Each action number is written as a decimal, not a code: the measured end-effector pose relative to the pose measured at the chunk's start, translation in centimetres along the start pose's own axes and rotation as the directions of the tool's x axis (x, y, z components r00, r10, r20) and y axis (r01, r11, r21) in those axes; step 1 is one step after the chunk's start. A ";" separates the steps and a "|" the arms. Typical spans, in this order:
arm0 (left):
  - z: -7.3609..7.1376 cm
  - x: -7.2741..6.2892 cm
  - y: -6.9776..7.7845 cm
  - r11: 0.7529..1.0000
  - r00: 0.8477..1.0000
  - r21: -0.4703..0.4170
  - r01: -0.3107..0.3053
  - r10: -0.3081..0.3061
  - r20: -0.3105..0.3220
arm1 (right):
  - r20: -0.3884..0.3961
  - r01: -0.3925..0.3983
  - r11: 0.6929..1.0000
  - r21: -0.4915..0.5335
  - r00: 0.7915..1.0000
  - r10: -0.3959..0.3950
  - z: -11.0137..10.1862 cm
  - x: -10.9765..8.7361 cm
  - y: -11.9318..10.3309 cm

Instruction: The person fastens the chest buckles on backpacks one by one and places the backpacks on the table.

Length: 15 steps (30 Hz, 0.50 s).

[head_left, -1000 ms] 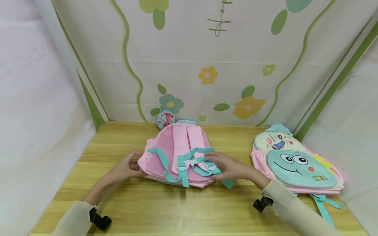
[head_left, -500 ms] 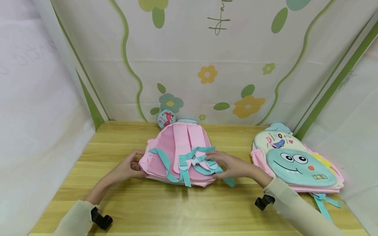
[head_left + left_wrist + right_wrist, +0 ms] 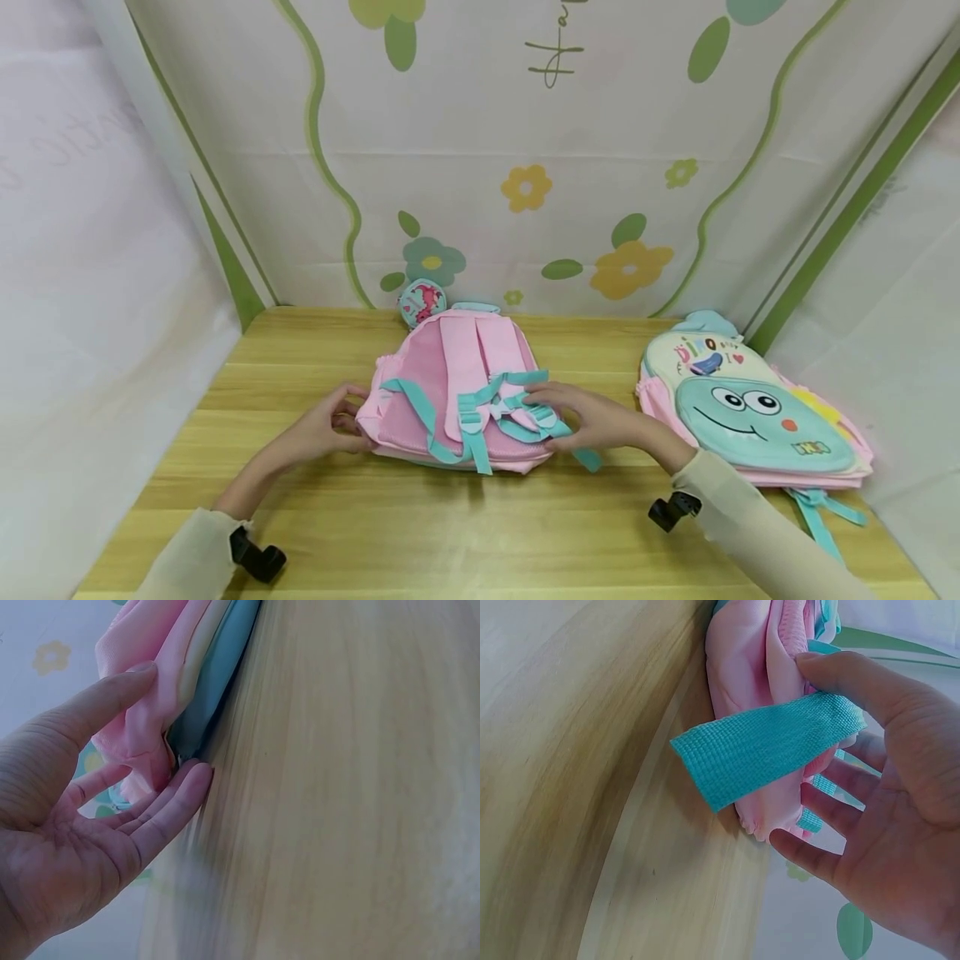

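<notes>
A pink backpack [image 3: 427,367] lies on the table with its straps up, teal webbing loose over its back. At its lower left corner is my left hand [image 3: 324,425]; the thumb touches the pink side, and the nearly straight fingertips reach the bottom edge by the tabletop in the left wrist view. My right hand [image 3: 588,417] rests against the lower right corner. In the right wrist view its thumb touches the pink edge, other fingers spread along the side. A teal strap end [image 3: 765,746] sticks out there, passing in front of the fingers.
To the right lies a second backpack [image 3: 765,421] with a cartoon face, its teal straps hanging toward the front. A small round pouch [image 3: 422,302] sits at the pink backpack's top, near the printed backdrop [image 3: 480,125]. Wooden table [image 3: 450,542] extends in front.
The pink backpack has shifted slightly right, both hands moving along with it. The second backpack stays in place.
</notes>
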<state>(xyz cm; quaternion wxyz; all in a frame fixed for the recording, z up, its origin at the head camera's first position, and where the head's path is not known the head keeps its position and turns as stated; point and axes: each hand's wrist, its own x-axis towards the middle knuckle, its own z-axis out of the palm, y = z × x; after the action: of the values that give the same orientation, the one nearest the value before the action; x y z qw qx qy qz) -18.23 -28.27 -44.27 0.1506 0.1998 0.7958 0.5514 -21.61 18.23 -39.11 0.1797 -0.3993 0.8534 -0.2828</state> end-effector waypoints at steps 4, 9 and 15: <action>-0.1 0.0 0.1 1.000 1.000 0.014 0.025 -0.025 0.004 | 0.001 0.000 1.000 0.001 1.000 0.000 -0.2 -0.1 0.1; -0.2 -0.1 0.2 0.999 0.999 0.013 0.031 -0.031 0.015 | -0.001 -0.003 1.000 0.006 1.000 0.003 -0.3 -0.2 0.0; -0.4 -0.1 0.3 0.999 0.999 0.014 0.032 -0.032 0.009 | -0.007 0.011 1.000 0.006 1.000 -0.011 -0.2 -0.3 0.0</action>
<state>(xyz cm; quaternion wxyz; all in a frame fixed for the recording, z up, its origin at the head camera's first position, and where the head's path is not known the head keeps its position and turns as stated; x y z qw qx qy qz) -18.26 -28.57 -43.80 0.1617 0.1906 0.8020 0.5425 -21.56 18.50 -38.87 0.1764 -0.4024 0.8509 -0.2879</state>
